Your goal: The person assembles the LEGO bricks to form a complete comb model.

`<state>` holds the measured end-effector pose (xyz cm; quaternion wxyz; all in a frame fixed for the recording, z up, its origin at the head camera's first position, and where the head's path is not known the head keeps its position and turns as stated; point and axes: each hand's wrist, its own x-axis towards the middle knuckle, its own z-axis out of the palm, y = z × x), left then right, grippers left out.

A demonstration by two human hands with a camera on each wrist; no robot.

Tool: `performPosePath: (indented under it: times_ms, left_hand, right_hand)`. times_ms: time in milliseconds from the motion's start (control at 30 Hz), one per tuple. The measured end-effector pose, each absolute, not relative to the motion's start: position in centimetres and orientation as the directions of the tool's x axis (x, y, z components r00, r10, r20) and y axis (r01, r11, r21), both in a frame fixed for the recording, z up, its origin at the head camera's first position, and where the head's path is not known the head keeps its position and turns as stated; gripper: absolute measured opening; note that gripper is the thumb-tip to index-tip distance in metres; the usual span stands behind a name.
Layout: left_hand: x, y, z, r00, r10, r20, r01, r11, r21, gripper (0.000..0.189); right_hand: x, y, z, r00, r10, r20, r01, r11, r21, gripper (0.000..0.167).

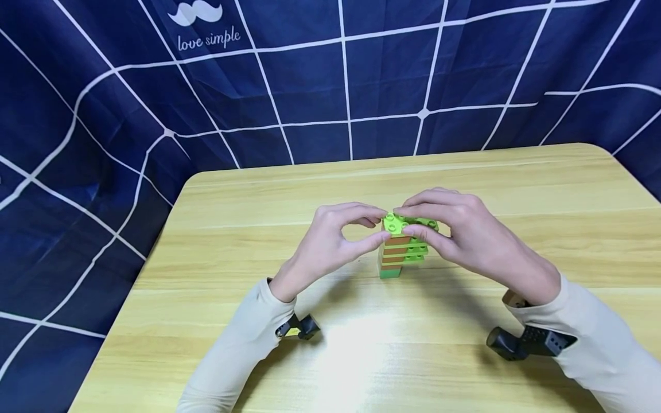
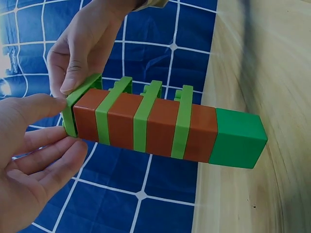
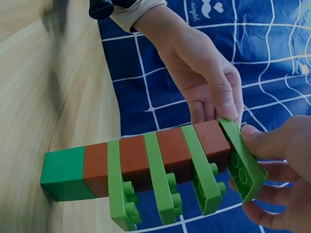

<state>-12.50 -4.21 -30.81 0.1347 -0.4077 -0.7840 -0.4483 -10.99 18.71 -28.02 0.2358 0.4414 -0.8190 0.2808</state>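
Note:
A tower of toy building bricks [image 1: 396, 252] stands upright on the table. Its base is a dark green block [image 2: 239, 138]; above it, brown bricks [image 2: 163, 124] alternate with thin lime-green plates [image 3: 158, 177] that jut out to the right, studs upward. The topmost lime-green plate [image 3: 243, 162] lies slightly tilted, a narrow gap showing between it and the brown brick below. My right hand [image 1: 465, 229] pinches this plate between thumb and fingers. On its left end, my left hand [image 1: 330, 235] grips with thumb and fingertips, at the tower's top edge.
The tower stands on a light wooden table [image 1: 232, 246]. A dark blue curtain [image 1: 310, 74] with white grid lines hangs behind and to the sides. Black wrist cameras [image 1: 508, 344] are strapped under both sleeves.

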Motion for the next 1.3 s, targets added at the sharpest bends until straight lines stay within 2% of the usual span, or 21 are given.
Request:
performPosePath:
  times_ms: [100, 367, 600, 900, 1033, 1200, 1300]
  left_hand:
    - [-12.61, -4.17, -30.86, -0.628, 0.517, 0.581, 0.762, 0.260, 0.593, 0.026]
    - [-12.90, -4.19, -30.99, -0.630, 0.505, 0.590, 0.759, 0.243, 0.603, 0.025]
    - [-13.03, -4.17, -31.12, -0.632, 0.500, 0.592, 0.759, 0.249, 0.601, 0.026]
    - [-13.06, -4.30, -31.25, -0.645, 0.488, 0.588, 0.750, 0.254, 0.611, 0.027]
    - [-13.05, -4.39, -31.21, -0.650, 0.484, 0.586, 0.746, 0.257, 0.615, 0.027]
    - [-13.10, -4.33, -31.12, -0.655, 0.489, 0.576, 0.738, 0.255, 0.624, 0.027]
    - [-13.13, -4.26, -31.12, -0.655, 0.484, 0.580, 0.740, 0.257, 0.622, 0.027]
  right_hand:
    - [-10.97, 18.78, -28.00, -0.522, -0.578, 0.627, -0.842, 0.469, -0.269, 0.026]
    - [-11.12, 18.69, -27.95, -0.522, -0.569, 0.636, -0.841, 0.469, -0.270, 0.025]
    - [-11.19, 18.55, -28.02, -0.529, -0.552, 0.645, -0.836, 0.472, -0.281, 0.051]
    - [-11.17, 18.34, -28.21, -0.525, -0.544, 0.654, -0.836, 0.475, -0.276, 0.055]
    - [-11.24, 18.32, -28.27, -0.531, -0.544, 0.649, -0.833, 0.475, -0.284, 0.050]
    - [-11.19, 18.50, -28.28, -0.549, -0.542, 0.636, -0.823, 0.482, -0.300, 0.022]
    - [-11.27, 18.53, -28.25, -0.557, -0.539, 0.632, -0.819, 0.482, -0.312, 0.022]
